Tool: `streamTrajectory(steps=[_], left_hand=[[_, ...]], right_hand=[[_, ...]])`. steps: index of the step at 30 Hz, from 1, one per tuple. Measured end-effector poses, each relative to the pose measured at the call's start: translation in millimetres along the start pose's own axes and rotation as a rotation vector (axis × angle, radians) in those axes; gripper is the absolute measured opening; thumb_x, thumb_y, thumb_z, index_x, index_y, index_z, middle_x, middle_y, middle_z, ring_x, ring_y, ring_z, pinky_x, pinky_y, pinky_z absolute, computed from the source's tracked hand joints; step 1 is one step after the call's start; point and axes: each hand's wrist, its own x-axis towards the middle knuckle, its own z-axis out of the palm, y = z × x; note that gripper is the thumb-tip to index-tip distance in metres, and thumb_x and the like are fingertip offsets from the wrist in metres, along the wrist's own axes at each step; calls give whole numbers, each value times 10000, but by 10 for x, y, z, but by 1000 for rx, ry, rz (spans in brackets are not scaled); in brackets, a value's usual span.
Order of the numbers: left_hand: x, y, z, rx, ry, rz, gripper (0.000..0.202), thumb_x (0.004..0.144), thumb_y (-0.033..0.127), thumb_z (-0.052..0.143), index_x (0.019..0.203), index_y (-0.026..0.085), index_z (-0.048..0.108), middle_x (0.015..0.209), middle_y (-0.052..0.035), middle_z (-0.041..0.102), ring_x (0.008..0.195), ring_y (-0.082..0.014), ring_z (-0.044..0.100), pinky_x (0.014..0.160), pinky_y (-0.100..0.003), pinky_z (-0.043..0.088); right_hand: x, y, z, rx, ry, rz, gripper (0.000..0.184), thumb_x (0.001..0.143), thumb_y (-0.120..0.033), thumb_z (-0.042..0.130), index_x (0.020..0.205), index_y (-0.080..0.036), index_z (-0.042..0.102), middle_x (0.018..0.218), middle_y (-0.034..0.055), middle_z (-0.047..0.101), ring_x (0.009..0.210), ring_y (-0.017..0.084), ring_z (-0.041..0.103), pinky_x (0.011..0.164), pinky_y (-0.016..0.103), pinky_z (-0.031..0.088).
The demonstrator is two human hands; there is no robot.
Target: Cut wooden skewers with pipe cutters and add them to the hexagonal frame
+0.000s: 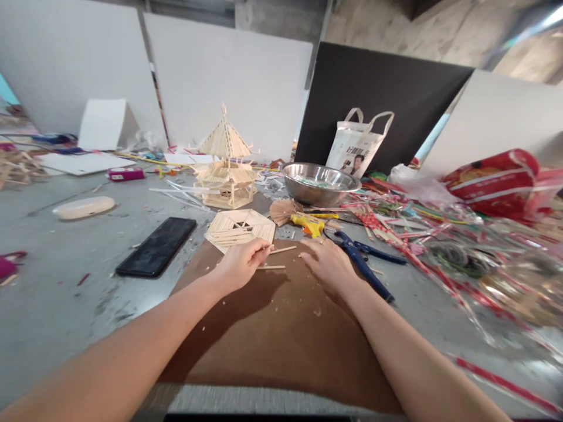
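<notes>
My left hand (244,262) is closed, thumb and fingers pinched together over the brown board (281,340). Whatever it may hold is hidden. By its fingertips are a thin wooden stick (284,250) and, just below, a second stick (273,268). My right hand (328,262) rests low over the board with its fingers apart, holding nothing I can see. Directly beyond my left hand lies a flat hexagonal panel of sticks (224,234) with an opening in its middle. Behind that stands a stick-built pagoda model (226,187) with tiered roofs.
Blue-handled pliers (365,266) and a yellow glue gun (310,224) lie beside my right hand. A black phone (157,247) and white case (83,207) are at left. Farther back stand a metal bowl (303,190) and white bag (354,146). Plastic-wrapped craft strips (422,258) clutter the right.
</notes>
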Motion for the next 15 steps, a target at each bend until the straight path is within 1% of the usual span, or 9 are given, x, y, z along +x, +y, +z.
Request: streamTrajectory(steps=[2,4,6,8,10,13,15], left_hand=[[-9,-11,3,-49,12,9,244,815,335,330,867,175,506,700,3,596,638,-108,532,600,-204,376],[-17,-21,13,-67,33,5,228,806,336,350,856,177,506,723,2,613,655,-110,544,615,-207,384],[-22,-25,26,-68,50,-6,225,801,341,360,835,178,511,728,2,621,653,-110,549,615,-208,390],[-25,-24,37,-67,63,-5,225,795,342,373,815,174,521,730,-2,622,664,-113,553,620,-208,395],[-25,-21,46,-84,70,13,222,792,334,383,811,170,530,726,-7,620,677,-113,556,626,-205,400],[-26,-19,55,-119,80,34,209,795,315,385,824,168,532,708,-5,614,668,-105,557,623,-194,404],[-29,-21,61,-131,92,33,201,796,308,385,836,171,526,702,-3,612,664,-103,560,625,-193,408]], right_hand=[[13,72,-52,-16,21,100,298,775,-348,374,986,-233,552,1003,26,576,924,174,494,791,273,350],[24,175,-119,-59,23,250,291,765,-368,370,935,-237,566,972,36,582,918,192,496,768,294,365],[28,298,-184,-118,4,417,316,738,-407,392,938,-228,559,976,67,572,933,224,490,745,326,378],[24,419,-230,-166,-38,534,368,713,-446,413,966,-212,542,1010,93,548,958,247,477,736,352,383],[16,514,-252,-187,-120,607,414,690,-480,432,976,-198,532,1029,104,534,961,257,477,722,362,390],[10,595,-246,-166,-272,655,449,655,-522,461,953,-194,538,1001,99,547,907,256,513,686,357,404],[12,625,-228,-155,-309,673,454,650,-520,469,956,-191,535,1018,103,539,893,258,526,676,356,409]])
